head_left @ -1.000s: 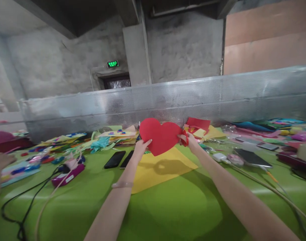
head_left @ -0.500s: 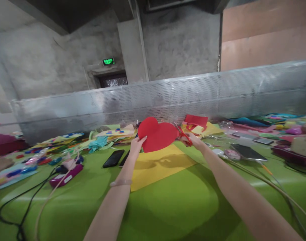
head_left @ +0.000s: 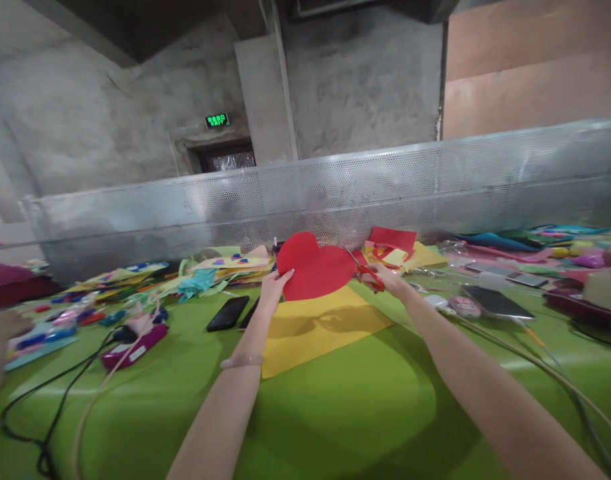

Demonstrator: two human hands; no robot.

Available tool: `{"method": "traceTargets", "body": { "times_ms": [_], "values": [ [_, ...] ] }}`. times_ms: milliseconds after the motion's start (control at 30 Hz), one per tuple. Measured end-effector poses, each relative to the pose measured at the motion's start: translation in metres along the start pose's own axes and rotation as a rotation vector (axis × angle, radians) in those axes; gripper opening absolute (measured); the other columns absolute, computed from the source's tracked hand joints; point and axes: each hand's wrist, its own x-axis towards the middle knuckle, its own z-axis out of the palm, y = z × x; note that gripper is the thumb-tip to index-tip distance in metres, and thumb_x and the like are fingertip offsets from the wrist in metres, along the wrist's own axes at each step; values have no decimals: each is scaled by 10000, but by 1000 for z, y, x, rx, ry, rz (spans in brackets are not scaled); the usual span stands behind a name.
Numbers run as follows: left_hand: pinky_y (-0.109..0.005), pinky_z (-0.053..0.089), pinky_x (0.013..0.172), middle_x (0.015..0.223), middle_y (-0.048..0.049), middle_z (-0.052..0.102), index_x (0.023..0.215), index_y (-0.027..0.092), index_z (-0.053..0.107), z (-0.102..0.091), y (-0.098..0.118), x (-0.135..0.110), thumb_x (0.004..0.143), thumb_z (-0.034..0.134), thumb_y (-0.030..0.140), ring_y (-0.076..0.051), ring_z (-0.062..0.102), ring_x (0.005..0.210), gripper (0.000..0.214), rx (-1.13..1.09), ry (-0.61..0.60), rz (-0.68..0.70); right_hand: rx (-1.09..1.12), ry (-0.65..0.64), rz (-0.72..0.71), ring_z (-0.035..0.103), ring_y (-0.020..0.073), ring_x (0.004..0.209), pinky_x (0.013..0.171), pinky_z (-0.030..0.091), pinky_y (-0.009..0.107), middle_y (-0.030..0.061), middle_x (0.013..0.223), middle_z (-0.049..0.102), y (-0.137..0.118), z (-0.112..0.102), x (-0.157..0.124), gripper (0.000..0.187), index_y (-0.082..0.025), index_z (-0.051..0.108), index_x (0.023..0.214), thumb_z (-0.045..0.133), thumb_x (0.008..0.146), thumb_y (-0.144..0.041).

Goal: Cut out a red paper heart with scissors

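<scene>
A red paper heart point(head_left: 319, 270) is raised above the table, pinched at its left edge between the thumb and fingers of my left hand point(head_left: 274, 288). My right hand point(head_left: 385, 280) is closed round the red handles of a pair of scissors point(head_left: 370, 275). The scissor blades point up and left, close to the heart's right edge; whether they touch it I cannot tell. Below the heart a yellow sheet of paper point(head_left: 320, 333) lies on the green table point(head_left: 345, 413), with shadows across it.
A black phone point(head_left: 227, 313) lies left of my left forearm, near a purple power strip point(head_left: 135, 348) with cables. Red and yellow paper scraps point(head_left: 393, 240) lie behind my right hand. A dark tablet-like device point(head_left: 498, 302) lies at right. Another person's hand point(head_left: 5, 333) is at far left.
My hands, the heart and the scissors keep nearly the same pose. At the far left the other person's hand has come slightly further into view, to the right.
</scene>
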Motion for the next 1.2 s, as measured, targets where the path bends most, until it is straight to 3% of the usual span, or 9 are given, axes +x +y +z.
{"method": "traceTargets", "body": {
  "times_ms": [1200],
  "values": [
    [-375,507,780,789,-73,738,816,129,737,-6,3,0,509,815,346,-239,672,772,383,-55,-6,16,-60,5,20,372,70,362,360,300,202,-64,408,416,8,-1,4,180,-147,574,662,601,665,-325]
  ]
}}
